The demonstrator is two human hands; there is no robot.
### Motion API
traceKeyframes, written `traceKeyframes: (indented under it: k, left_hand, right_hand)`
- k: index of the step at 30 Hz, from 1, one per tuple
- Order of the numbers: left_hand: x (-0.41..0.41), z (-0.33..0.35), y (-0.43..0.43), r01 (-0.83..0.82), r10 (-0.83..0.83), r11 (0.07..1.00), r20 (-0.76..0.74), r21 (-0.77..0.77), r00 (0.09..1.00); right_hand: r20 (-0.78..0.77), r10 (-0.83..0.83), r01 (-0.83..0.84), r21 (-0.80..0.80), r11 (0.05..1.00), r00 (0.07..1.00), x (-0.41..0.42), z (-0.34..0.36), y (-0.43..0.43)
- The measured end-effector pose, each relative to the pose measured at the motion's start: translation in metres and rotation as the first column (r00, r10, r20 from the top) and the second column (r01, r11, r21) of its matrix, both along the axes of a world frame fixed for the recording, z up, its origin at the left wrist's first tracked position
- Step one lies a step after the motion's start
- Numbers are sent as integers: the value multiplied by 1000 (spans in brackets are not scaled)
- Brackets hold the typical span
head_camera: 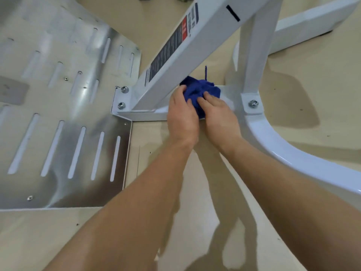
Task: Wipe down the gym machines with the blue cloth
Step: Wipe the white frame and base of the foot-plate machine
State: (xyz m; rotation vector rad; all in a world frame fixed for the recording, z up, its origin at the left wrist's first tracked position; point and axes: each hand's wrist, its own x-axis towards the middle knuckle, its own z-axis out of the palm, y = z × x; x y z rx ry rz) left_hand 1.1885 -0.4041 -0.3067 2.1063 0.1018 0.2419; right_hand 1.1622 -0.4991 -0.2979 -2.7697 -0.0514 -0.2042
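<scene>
A bunched blue cloth lies on the low white base bar of a gym machine, just under its slanted white beam. Both hands grip the cloth from the near side. My left hand holds its left part with fingers curled into the fabric. My right hand holds the right part, fingertips dug into the folds. A loose blue thread sticks up behind the cloth. The lower part of the cloth is hidden between my hands.
A slotted shiny metal footplate fills the left. A white upright post and a curved white tube stand to the right, bolted at a bracket. The beam carries a black and red warning label. Beige floor lies all around.
</scene>
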Motion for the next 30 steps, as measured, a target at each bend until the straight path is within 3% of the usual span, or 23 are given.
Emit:
traceKeyframes:
  k: [1, 3, 6, 8, 10, 13, 15, 21, 25, 30]
  left_hand:
    - [8, -11, 4, 74, -69, 980, -31, 184, 997]
    - [14, -32, 13, 253, -240, 811, -94, 528, 966]
    - [17, -45, 25, 333, -406, 548, -104, 768, 908]
    - [18, -47, 32, 307, -504, 445, -48, 841, 862]
    - [21, -51, 42, 274, -500, 449, -16, 851, 866]
    - [7, -56, 56, 258, -368, 554, -45, 792, 929]
    - [-7, -61, 62, 254, -344, 530, -69, 809, 937]
    - [29, -52, 52, 291, -437, 547, -28, 785, 899]
    - [45, -43, 39, 339, -394, 547, -122, 765, 911]
    - [29, -56, 21, 455, -539, 471, -162, 756, 827]
  right_hand:
    - [-78, -8, 3, -63, 998, 997, 11, -9, 3]
    - [-228, -31, -4, -151, 989, 973, 15, -28, 1]
    - [-269, -43, -24, -239, 971, 962, 0, -43, -10]
    - [-235, -34, -34, -278, 960, 971, 0, -40, -12]
    - [-208, 41, -92, -244, 965, 977, 13, -33, -5]
    - [-212, 185, -224, -175, 959, 960, 29, -34, 7]
    - [-171, 211, -244, -202, 949, 963, 25, -42, 9]
    - [-192, 110, -158, -262, 952, 975, 25, -49, -4]
    - [-238, 45, -102, -234, 967, 970, 45, -41, -3]
    - [-118, -121, 82, -293, 953, 986, -10, -52, -2]
